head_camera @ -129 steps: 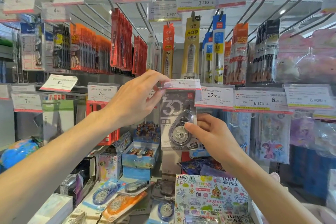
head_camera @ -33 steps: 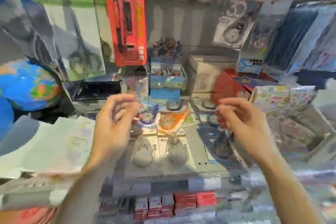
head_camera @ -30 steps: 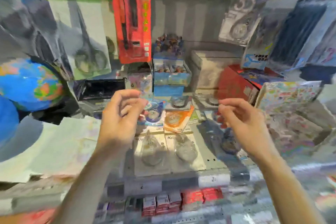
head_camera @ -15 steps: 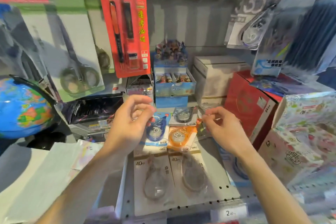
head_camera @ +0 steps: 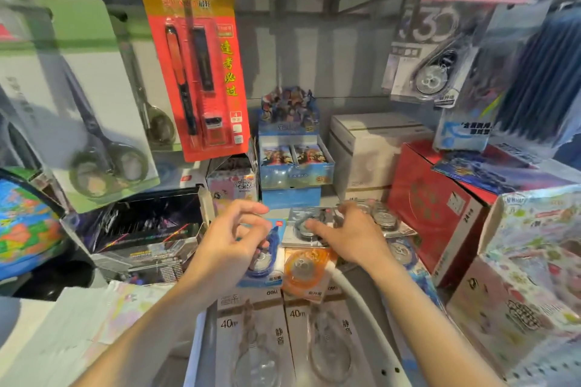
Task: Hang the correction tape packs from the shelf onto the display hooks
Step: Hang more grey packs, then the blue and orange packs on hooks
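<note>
Both hands have advanced to the shelf's (head_camera: 374, 308) rear. Blue display box (head_camera: 294, 163) at the rear edge holds card packs. Correction tape packs (head_camera: 301, 267) lie mid-shelf. Left hand (head_camera: 231, 248) hovers, fingers apart, empty. Right hand (head_camera: 349, 237) rests, fingers spread, on a grey pack (head_camera: 306, 225).

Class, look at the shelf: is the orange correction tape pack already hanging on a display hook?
No, the orange correction tape pack lies flat on the shelf beneath the right hand.
</note>
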### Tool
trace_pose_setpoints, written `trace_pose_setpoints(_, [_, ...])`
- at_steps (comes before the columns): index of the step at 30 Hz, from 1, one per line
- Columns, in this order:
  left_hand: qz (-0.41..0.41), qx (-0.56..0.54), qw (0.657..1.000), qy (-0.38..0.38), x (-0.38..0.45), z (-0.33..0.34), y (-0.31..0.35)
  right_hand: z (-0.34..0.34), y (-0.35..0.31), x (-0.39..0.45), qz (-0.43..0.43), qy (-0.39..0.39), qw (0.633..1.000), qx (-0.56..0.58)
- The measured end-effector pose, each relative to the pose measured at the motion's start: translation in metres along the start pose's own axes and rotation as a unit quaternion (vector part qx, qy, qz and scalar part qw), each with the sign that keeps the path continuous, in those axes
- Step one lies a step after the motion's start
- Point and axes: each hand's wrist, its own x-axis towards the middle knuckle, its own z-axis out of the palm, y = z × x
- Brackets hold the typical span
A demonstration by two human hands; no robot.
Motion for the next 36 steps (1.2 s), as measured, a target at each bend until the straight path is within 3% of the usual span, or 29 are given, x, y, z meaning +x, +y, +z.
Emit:
trace_pose_setpoints(8, [-0.042,-0.013,0.999,-0.009,-0.006,0.0,0.004,-0.008,0.001,0.002,0.029,-0.065,0.996,0.057])
trace_pose_setpoints(12, [-0.057,-0.002,0.998,-0.018,-0.009,-0.002,0.009,-0.011,0.005,0.001,0.03,-0.073,0.985,0.152])
trace_pose_setpoints(17, [-0.081,-0.013,0.997,-0.009,-0.01,0.001,0.012,-0.021,0.012,-0.008,0.052,-0.088,0.947,0.305])
trace_pose_setpoints(24, [-0.119,-0.075,0.99,-0.005,-0.008,0.011,0.023,-0.028,0.011,-0.031,-0.008,-0.1,0.882,0.461])
trace_pose_setpoints(30, [-0.083,-0.128,0.988,-0.025,-0.013,0.008,0.035,-0.014,-0.007,-0.05,-0.083,-0.102,0.883,0.451])
trace_pose_setpoints(36, [-0.067,-0.156,0.985,0.033,-0.014,0.006,0.032,-0.009,-0.014,-0.056,-0.127,-0.09,0.908,0.389])
